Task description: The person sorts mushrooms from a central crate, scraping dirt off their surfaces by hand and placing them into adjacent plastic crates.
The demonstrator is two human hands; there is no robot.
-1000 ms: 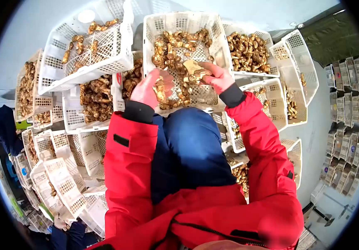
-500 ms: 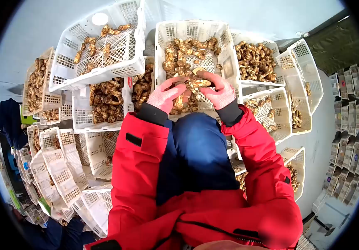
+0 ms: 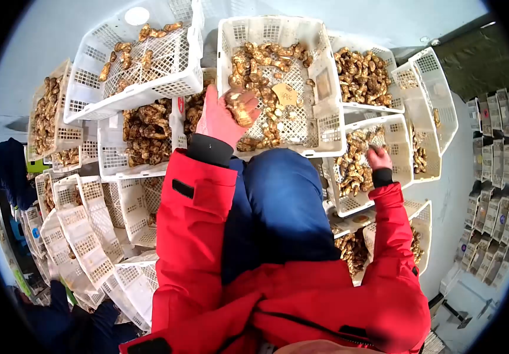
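Palm up at the left wall of the middle crate [image 3: 331,121], my left hand [image 3: 219,118] holds a brown-and-cream mushroom [image 3: 240,111] across its fingers. Inside that white crate lie more mushrooms [image 3: 260,56] and a yellowish card [image 3: 284,94] with handwriting. My right hand [image 3: 378,158] is over the smaller crate [image 3: 406,144] to the right, with its fingers closed and pointing down at a heap of mushrooms [image 3: 354,168]. Its fingertips look dark and blurred, and I cannot make out what is between them.
A crate with a few mushrooms [image 3: 174,88] sits tilted at the upper left, above a fuller one [image 3: 110,150]. Another full crate [image 3: 384,106] stands at the upper right. Stacked crates [image 3: 89,236] fill the left side. A person in dark clothes [image 3: 83,327] is at the lower left.
My hands have moved apart from over the middle crate. The right one has swung to the right-hand crate; the left has turned palm up with a mushroom. The card now lies fully visible.
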